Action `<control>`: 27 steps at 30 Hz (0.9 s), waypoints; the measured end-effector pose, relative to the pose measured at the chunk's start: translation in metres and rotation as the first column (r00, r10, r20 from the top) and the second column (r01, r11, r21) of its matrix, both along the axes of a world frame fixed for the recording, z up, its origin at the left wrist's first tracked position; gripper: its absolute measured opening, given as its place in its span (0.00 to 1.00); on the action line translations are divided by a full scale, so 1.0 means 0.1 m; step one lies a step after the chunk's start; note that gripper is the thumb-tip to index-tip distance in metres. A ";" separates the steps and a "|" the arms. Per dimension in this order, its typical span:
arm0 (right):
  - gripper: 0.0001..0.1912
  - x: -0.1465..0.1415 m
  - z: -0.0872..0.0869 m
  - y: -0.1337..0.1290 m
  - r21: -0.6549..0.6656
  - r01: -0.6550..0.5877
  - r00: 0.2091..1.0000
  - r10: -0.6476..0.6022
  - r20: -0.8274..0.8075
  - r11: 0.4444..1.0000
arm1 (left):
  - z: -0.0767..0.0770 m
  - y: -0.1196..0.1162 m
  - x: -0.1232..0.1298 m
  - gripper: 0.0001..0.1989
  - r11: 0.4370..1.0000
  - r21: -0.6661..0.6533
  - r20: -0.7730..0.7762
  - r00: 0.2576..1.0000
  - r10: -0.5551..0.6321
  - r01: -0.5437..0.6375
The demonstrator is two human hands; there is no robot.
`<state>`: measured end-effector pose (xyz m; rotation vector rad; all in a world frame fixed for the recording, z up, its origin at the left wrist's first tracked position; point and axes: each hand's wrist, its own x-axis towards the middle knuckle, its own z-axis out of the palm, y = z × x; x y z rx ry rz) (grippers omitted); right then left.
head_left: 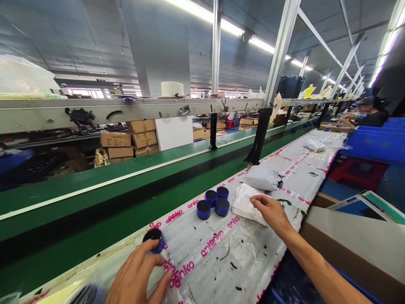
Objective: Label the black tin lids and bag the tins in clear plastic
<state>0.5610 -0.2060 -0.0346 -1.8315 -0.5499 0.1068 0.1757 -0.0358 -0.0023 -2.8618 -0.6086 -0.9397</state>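
Note:
Near the bench's left edge, my left hand [141, 270] has its fingers apart, with a fingertip at the top of a blue and black round piece [154, 240]. My right hand [268, 209] has thumb and forefinger pinched at a folded white cloth [247, 204]. Several similar blue pieces with black tops [212, 202] stand grouped just left of the cloth. Beyond the cloth lies a whitish plastic bag [261, 177]. The bench cover [218, 261] is pale plastic with pink lettering and scattered black scraps.
A green conveyor [126, 202] runs along the bench's far side, with black-wrapped posts [259, 137] beside it. At right are an open cardboard box [354, 245] and blue bins [378, 143]. Another person [373, 114] sits farther down the line.

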 end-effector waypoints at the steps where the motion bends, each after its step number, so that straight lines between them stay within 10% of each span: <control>1: 0.21 0.00 0.02 0.01 0.048 -0.010 0.999 0.012 -0.033 0.999 | 0.01 -0.03 0.05 0.10 1.000 -0.002 0.012 1.000 -0.019 0.019; 9: 0.22 -0.24 0.31 0.03 0.393 -0.154 0.933 0.265 -0.245 0.907 | 0.05 -0.30 0.44 0.05 0.936 -0.321 0.104 0.988 -0.115 0.143; 15: 0.19 -1.02 0.47 0.30 0.578 -0.445 0.593 0.709 -0.383 0.684 | 0.29 -0.55 0.89 0.12 0.530 -0.828 0.229 0.973 0.027 0.180; 19: 0.22 -1.45 0.51 0.53 0.576 -0.591 0.382 0.825 -0.416 0.565 | 0.37 -0.47 0.91 0.14 0.286 -0.916 0.337 0.927 0.164 0.282; 24: 0.23 -1.70 0.53 0.74 0.522 -0.723 0.212 0.865 -0.455 0.452 | 0.29 -0.30 0.58 0.15 0.151 -0.907 0.416 0.894 0.168 0.394; 27: 0.21 -1.77 0.54 0.83 0.388 -0.816 0.308 0.891 -0.332 0.427 | 0.23 -0.24 0.41 0.14 0.193 -0.914 0.397 0.884 0.247 0.357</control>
